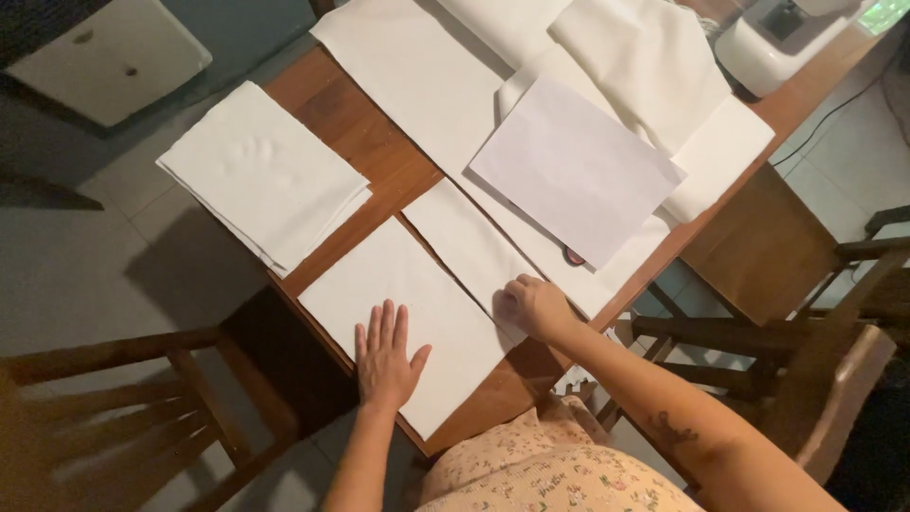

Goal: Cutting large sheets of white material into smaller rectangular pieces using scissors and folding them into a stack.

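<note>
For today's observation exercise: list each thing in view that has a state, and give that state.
Left hand: flat, open on near sheet.
Right hand: closed, on narrow sheet.
Folded stack: overhanging table edge.
Grey paper: flat, atop white cloth.
Chairs: unoccupied.

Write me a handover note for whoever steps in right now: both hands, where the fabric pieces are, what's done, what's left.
Left hand: flat, fingers spread, pressing on the near white fabric piece at the table's front edge.
Right hand: closed, pinching the near end of the narrow white strip beside that piece.
Folded white stack sits on the left corner, overhanging the edge. A paper sheet lies on the large white cloth further back; a sewing machine is at the far right.
Done: several pieces laid out flat, one stack folded.
Left: the strip and near piece are not yet stacked.
</note>
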